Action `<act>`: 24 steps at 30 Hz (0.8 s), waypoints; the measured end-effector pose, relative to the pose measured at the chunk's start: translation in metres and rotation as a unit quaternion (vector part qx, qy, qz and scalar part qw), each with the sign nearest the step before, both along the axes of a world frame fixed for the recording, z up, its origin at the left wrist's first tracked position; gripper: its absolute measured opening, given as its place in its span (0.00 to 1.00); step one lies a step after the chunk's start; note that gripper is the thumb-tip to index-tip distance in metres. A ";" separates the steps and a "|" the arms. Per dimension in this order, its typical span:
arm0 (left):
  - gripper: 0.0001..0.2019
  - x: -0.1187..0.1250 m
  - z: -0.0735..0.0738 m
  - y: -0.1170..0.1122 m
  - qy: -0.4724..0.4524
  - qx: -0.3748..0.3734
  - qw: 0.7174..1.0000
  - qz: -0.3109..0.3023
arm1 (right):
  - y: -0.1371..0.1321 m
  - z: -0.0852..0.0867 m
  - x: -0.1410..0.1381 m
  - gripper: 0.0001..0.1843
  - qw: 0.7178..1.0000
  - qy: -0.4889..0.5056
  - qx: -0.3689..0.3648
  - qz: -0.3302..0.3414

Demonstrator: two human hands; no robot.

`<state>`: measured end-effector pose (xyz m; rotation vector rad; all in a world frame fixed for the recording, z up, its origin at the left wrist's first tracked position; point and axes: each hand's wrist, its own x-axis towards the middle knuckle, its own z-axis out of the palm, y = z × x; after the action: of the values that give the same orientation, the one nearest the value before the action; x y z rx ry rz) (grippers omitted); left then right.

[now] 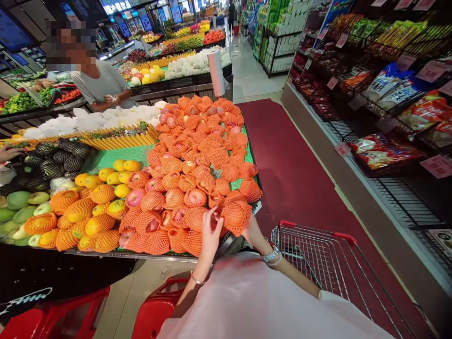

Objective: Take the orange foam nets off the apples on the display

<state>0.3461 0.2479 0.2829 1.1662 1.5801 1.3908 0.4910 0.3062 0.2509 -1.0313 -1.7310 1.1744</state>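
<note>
An apple in an orange foam net [236, 217] sits in my right hand [251, 230], which is wrapped round its right side and partly hidden behind it. My left hand [212, 228] is at the apple's left, thumb and fingers apart; its fingertips come close to the net, and I cannot tell whether they touch it. Below and beyond both hands lies a display of apples in orange nets [174, 197], some with red skin showing through the openings.
Netted yellow mangoes [100, 226], green mangoes [24, 212] and dark-netted fruit [60, 160] lie to the left. A shopping cart [328, 254] stands at my right, near snack shelves [388, 94]. Red stools [151, 310] are below. Another person [102, 80] stands across the display; a bag roll [216, 73] rises behind.
</note>
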 end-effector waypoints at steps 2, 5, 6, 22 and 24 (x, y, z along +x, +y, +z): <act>0.16 0.004 -0.008 -0.002 -0.019 -0.001 1.000 0.001 | 0.001 0.006 0.000 0.22 0.998 0.042 -0.023 -0.035; 0.12 0.006 -0.018 -0.004 -0.004 -0.007 0.999 -0.031 | 0.003 0.013 0.002 0.24 0.995 0.062 -0.043 -0.072; 0.11 0.005 -0.020 -0.004 0.010 -0.003 0.999 -0.037 | 0.003 0.013 0.002 0.25 0.994 0.063 -0.047 -0.080; 0.19 -0.002 -0.027 0.000 -0.071 0.045 0.996 0.012 | 0.015 0.018 0.012 0.20 0.995 0.078 -0.065 0.000; 0.20 0.000 -0.028 -0.001 -0.071 0.042 0.996 0.026 | 0.013 0.016 0.013 0.20 0.994 0.082 -0.069 0.013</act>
<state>0.3460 0.2469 0.2548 1.0560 1.4745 1.5519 0.5042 0.3197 0.2673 -0.9653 -1.5576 1.3719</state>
